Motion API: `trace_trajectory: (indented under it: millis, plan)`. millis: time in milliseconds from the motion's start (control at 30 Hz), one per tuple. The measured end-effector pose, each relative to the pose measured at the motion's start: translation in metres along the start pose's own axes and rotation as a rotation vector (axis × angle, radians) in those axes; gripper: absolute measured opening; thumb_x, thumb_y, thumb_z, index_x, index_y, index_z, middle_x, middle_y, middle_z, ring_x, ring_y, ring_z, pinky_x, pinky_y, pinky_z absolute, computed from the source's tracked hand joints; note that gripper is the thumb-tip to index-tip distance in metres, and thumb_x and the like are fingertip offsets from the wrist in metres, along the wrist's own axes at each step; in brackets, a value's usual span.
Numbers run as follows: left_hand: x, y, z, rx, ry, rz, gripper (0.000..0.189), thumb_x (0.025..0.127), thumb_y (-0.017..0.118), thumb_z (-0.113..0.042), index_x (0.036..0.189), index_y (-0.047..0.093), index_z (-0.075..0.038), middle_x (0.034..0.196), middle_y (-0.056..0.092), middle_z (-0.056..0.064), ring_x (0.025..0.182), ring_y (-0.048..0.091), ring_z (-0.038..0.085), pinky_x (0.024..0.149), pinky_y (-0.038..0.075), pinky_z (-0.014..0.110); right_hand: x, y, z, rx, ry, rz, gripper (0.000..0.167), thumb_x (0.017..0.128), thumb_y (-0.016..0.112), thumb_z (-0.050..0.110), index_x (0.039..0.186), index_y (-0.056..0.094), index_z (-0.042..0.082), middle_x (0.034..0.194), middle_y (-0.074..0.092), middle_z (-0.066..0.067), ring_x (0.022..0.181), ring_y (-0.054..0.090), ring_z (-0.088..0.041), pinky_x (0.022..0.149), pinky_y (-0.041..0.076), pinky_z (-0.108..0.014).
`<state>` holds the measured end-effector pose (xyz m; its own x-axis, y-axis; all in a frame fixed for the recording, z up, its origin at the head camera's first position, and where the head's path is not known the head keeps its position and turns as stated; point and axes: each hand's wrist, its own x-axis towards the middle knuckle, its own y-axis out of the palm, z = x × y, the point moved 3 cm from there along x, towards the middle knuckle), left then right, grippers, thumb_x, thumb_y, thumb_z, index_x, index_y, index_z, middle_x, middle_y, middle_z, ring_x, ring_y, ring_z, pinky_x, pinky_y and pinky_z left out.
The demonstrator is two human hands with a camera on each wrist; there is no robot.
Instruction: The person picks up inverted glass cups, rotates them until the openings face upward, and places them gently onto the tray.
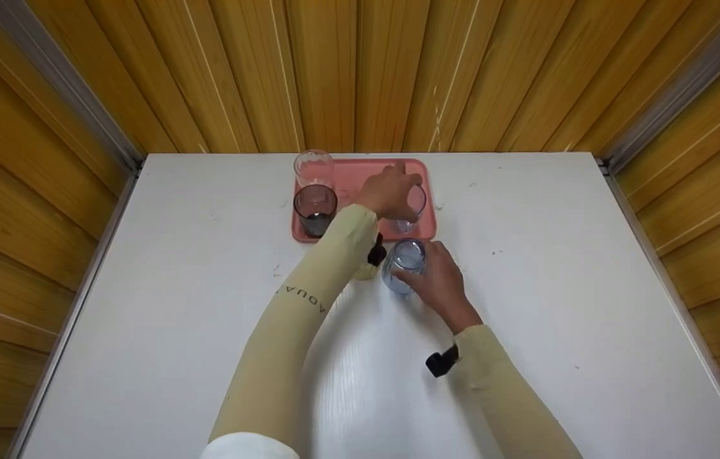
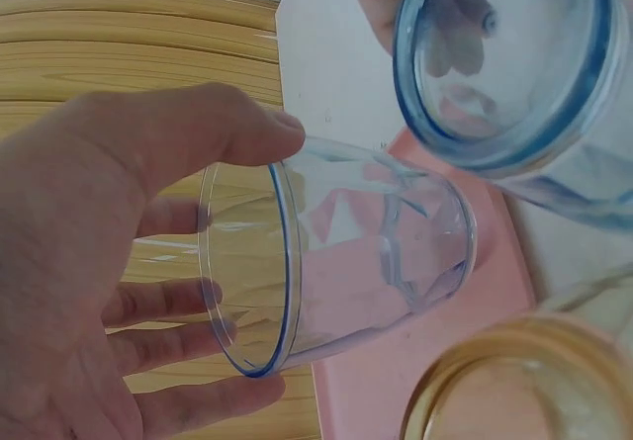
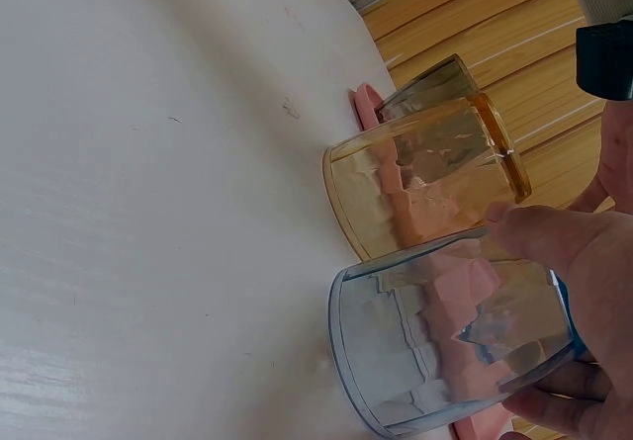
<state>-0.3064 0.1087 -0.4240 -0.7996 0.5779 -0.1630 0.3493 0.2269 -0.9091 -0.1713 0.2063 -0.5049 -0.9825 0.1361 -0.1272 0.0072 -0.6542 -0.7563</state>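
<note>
My left hand (image 1: pixel 390 191) reaches over the pink tray (image 1: pixel 360 167), thumb and fingers spread around the rim of a clear glass (image 2: pixel 381 252) with a bluish edge. This glass stands upright at the tray's right front. Just in front of the tray, my right hand (image 1: pixel 437 280) holds a light-blue glass (image 3: pixel 425 346) near its upper end, thumb on one side, fingers on the other. The blue glass is upside down, its wide mouth toward the table. Beside it, an amber glass (image 3: pixel 415 178) stands upside down, mostly hidden by my left sleeve in the head view.
At the tray's left side are a dark glass (image 1: pixel 315 207) and, behind it, a clear glass (image 1: pixel 313 167). A white table (image 1: pixel 557 268) lies under everything, with wood-patterned panels (image 1: pixel 360 76) behind and at both sides.
</note>
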Motion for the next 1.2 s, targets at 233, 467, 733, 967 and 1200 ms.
trace_trajectory:
  millis: [233, 467, 733, 967, 1200]
  plan:
    - [0.003, 0.003, -0.002, 0.012, 0.007, -0.008, 0.068, 0.075, 0.081, -0.033, 0.137, 0.052, -0.027, 0.141, 0.042, 0.008, 0.118, 0.05, 0.023, 0.097, 0.052, 0.043, -0.001, 0.0, 0.0, 0.0, -0.003, -0.009, 0.075, 0.079, 0.079, 0.038, 0.14, 0.043, 0.013, 0.13, 0.05, -0.01, 0.123, 0.05, -0.025, 0.108, 0.041, -0.048]
    - [0.007, 0.007, -0.003, 0.048, 0.022, -0.018, 0.067, 0.076, 0.08, -0.033, 0.137, 0.053, -0.026, 0.139, 0.045, 0.008, 0.115, 0.05, 0.022, 0.098, 0.052, 0.043, 0.0, 0.001, -0.001, -0.003, 0.014, -0.006, 0.077, 0.079, 0.078, 0.038, 0.142, 0.04, 0.016, 0.131, 0.049, -0.007, 0.125, 0.049, -0.024, 0.109, 0.041, -0.048]
    - [0.011, 0.012, -0.002, 0.059, 0.02, -0.024, 0.068, 0.076, 0.08, -0.034, 0.137, 0.053, -0.025, 0.139, 0.045, 0.008, 0.117, 0.05, 0.023, 0.098, 0.052, 0.043, -0.001, 0.003, -0.001, -0.004, -0.005, -0.015, 0.078, 0.079, 0.079, 0.038, 0.142, 0.039, 0.016, 0.13, 0.05, -0.009, 0.122, 0.05, -0.024, 0.108, 0.042, -0.048]
    - [0.012, 0.016, -0.001, 0.073, 0.017, -0.027, 0.069, 0.075, 0.08, -0.035, 0.138, 0.053, -0.024, 0.138, 0.046, 0.008, 0.118, 0.05, 0.023, 0.098, 0.051, 0.043, -0.002, 0.004, 0.0, -0.008, -0.025, -0.02, 0.077, 0.079, 0.078, 0.04, 0.141, 0.04, 0.015, 0.128, 0.05, -0.01, 0.118, 0.051, -0.024, 0.106, 0.043, -0.047]
    - [0.013, 0.019, -0.003, 0.084, 0.013, -0.036, 0.068, 0.076, 0.079, -0.035, 0.138, 0.053, -0.025, 0.135, 0.048, 0.008, 0.115, 0.05, 0.022, 0.099, 0.051, 0.042, -0.002, 0.004, -0.002, 0.016, -0.019, -0.022, 0.079, 0.079, 0.078, 0.039, 0.143, 0.04, 0.015, 0.126, 0.05, -0.006, 0.119, 0.05, -0.023, 0.106, 0.043, -0.046]
